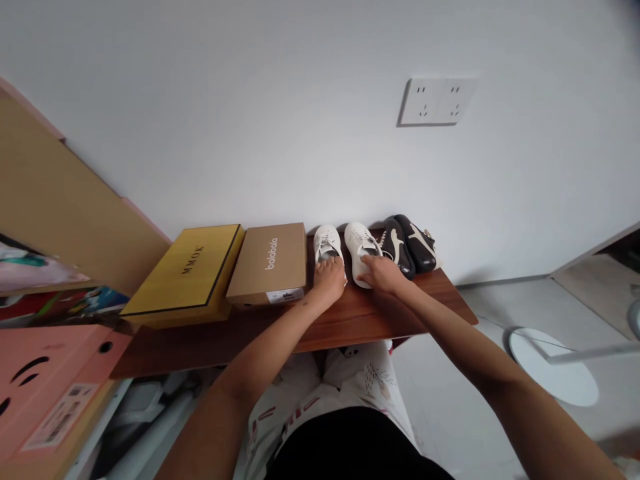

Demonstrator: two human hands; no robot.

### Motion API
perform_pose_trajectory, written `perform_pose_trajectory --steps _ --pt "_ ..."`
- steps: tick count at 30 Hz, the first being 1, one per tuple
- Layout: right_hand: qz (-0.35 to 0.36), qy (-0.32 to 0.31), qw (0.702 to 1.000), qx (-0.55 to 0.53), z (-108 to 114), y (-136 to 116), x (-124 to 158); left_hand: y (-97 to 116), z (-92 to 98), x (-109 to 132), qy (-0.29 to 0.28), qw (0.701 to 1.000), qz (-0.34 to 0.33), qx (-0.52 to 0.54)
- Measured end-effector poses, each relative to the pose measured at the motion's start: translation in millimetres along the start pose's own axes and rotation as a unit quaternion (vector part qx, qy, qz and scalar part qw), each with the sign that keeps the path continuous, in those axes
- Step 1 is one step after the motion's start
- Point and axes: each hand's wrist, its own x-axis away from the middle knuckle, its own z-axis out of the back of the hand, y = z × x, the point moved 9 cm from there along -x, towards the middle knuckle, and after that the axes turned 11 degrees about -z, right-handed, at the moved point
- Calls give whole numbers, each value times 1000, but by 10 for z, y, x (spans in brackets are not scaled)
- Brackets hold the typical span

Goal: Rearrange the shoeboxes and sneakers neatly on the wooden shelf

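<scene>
The left hand (329, 280) rests on the rear of the left white sneaker (327, 245); its fingers lie close together, draped over the heel end, though whether they grip cannot be told. The right hand (381, 273) lies across the rear of the right white sneaker (357, 248); its fingers are likewise narrow and together, extending toward the adjacent black-and-white shoes (403, 247), and any grip cannot be told. Both white sneakers stand on the wooden shelf (350, 327), just beside each other, toes toward the white wall (250, 113); the black-and-white shoes are immediately right of them, near the shelf's right end. Left of the sneakers, the kraft "balabala" shoebox (267, 257) lies flat, touching the yellow "MMOK" box (187, 273) on its other side; neither hand touches either box. A double wall socket panel (437, 100) is mounted on the wall above the shoes. Below the shelf, the person's white printed garment (360, 380) shows between the forearms; a pink carton (50, 393) stands at lower left, and a round white stand base (553, 367) lies on the floor at lower right.
</scene>
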Motion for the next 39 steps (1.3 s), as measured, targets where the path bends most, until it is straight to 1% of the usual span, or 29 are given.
perform_pose_trajectory --steps 5,9,18,21,24,27,29,31,33,34,35,36,37,38,39 --pt "20 -18 999 40 -75 -138 -38 -39 -113 -20 -10 1000 4 -8" --pt "27 -27 998 51 -125 -228 -94 -87 -162 -41 -14 1000 6 -14" --pt "28 -40 997 56 -174 -333 -130 -141 -261 -45 -12 1000 4 -12" --pt "31 -29 998 52 -185 -376 -129 -117 -275 -53 -8 1000 -3 -19" --pt "24 -7 999 30 -183 -398 -116 -95 -249 -46 0 999 -3 -34" --pt "25 47 998 -40 -99 -335 -59 -85 -157 -5 22 999 4 -39" --pt "32 102 988 -114 19 -177 8 -61 -46 28 56 998 9 -29" --pt "25 163 969 -182 159 142 79 32 79 42 104 995 -1 -4" --pt "-22 222 949 -223 274 636 133 232 152 12 146 987 -41 46" --pt "-65 244 940 -228 305 932 152 368 148 -26 155 982 -68 83" --pt "-123 260 930 -229 316 1253 174 514 113 -79 156 975 -93 126" --pt "-188 265 919 -222 296 1572 198 654 50 -145 149 968 -107 173" --pt "-255 256 907 -216 245 1872 228 777 -38 -223 137 960 -107 218" --pt "-306 225 899 -220 155 2114 244 877 -146 -310 122 954 -93 258" --pt "-336 177 894 -237 33 2289 245 952 -265 -399 105 948 -65 292"
